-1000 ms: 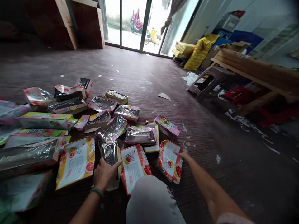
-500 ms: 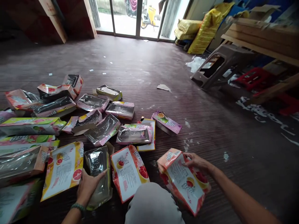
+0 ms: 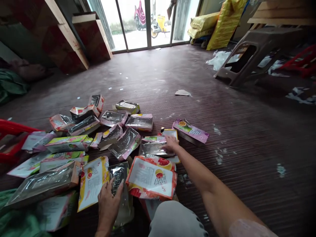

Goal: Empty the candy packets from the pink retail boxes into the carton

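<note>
Crinkled foil pouch [image 3: 154,148] is lying under the right hand [image 3: 171,143], fingers extended; left hand [image 3: 108,200] is pressing open-palmed on a glossy pouch [image 3: 118,171].

Roughly twenty flattened cartons [image 3: 140,121] are lying across the floor [image 3: 247,131], one grey stool [image 3: 256,42] is showing far right, two yellow sacks [image 3: 225,23] beyond.

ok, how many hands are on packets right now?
2. The left hand lies flat on the near silver packet. The right hand rests on the far silver packet, beside the purple box. No others are visible.
</note>
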The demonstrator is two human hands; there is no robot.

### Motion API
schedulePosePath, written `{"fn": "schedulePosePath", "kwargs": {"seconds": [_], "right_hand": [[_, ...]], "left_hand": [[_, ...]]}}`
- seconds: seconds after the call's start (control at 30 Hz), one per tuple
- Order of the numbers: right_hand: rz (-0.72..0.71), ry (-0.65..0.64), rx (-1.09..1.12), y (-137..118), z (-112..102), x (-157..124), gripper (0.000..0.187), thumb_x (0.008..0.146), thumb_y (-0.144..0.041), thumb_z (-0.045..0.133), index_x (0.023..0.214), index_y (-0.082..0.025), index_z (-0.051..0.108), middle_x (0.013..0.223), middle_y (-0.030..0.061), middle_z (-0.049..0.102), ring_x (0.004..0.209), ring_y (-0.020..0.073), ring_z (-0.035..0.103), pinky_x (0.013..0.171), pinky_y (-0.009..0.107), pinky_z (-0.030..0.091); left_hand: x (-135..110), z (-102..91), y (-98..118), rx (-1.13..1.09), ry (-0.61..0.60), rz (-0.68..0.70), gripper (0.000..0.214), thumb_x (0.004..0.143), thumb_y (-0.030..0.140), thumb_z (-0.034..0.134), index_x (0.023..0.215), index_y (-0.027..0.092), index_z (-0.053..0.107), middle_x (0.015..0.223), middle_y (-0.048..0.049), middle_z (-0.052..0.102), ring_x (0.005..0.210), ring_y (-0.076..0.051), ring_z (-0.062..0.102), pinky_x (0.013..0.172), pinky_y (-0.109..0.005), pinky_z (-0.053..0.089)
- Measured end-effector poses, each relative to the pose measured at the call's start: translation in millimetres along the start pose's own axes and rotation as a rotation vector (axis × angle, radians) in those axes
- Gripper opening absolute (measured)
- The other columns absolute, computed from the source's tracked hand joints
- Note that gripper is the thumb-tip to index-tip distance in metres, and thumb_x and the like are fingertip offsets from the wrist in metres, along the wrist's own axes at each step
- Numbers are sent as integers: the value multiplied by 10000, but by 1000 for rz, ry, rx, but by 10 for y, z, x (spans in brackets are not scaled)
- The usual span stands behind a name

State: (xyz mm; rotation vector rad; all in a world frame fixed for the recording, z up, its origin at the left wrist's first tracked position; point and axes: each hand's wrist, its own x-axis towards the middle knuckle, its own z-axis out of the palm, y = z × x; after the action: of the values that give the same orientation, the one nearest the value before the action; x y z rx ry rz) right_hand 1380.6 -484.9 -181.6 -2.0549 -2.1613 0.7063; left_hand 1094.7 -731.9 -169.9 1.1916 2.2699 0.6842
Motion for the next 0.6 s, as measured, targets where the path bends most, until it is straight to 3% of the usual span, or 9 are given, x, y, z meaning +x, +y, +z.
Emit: {"fn": "schedulePosePath", "kwargs": {"seconds": [0.13, 0.23, 0.3, 0.47, 0.6], "right_hand": [[60, -22, -19, 254, 160, -130, 525, 535, -464, 864, 922, -162, 677, 1031, 129, 633, 1081, 336, 473, 891, 442, 337], [50, 13, 56, 224, 226, -389, 300, 685, -424, 759, 793, -174, 633, 839, 48, 642, 908, 228, 536, 816, 340, 341], [3, 56, 160, 130, 163, -574, 253, 751, -398, 682, 693, -178, 571, 727, 4, 609, 764, 165, 533, 740, 291, 339], [-262, 296, 408, -368, -354, -954, 275, 749, -396, 630, 615, -197, 496, 645, -10, 533, 648, 136, 464, 638, 267, 327], [-329, 201, 721, -1034, -647, -1171, 308, 718, -451, 662, 645, -207, 490, 598, -40, 460, 585, 117, 397, 562, 250, 309]], "left_hand": [[-60, 49, 72, -28, -22, 35, 632, 740, 566, 544, 1157, 100, 632, 1220, -200, 618, 1227, -364, 503, 1101, -503, 341], [-73, -16, 177, -104, -97, 3, 659, 731, 598, 542, 1172, 116, 634, 1185, -166, 651, 1147, -345, 566, 1032, -480, 418], [-75, -103, 237, -147, -121, -8, 604, 747, 583, 534, 1145, 145, 652, 1184, -142, 661, 1151, -337, 571, 1021, -471, 429], [4, -393, 266, -313, -85, -95, 573, 755, 589, 581, 1157, 184, 632, 1259, -131, 634, 1219, -305, 555, 1021, -402, 442], [70, -697, 227, -616, -49, -227, 908, 676, 613, 694, 1409, 167, 396, 1283, -191, 601, 1187, -289, 589, 1018, -408, 451]]}}
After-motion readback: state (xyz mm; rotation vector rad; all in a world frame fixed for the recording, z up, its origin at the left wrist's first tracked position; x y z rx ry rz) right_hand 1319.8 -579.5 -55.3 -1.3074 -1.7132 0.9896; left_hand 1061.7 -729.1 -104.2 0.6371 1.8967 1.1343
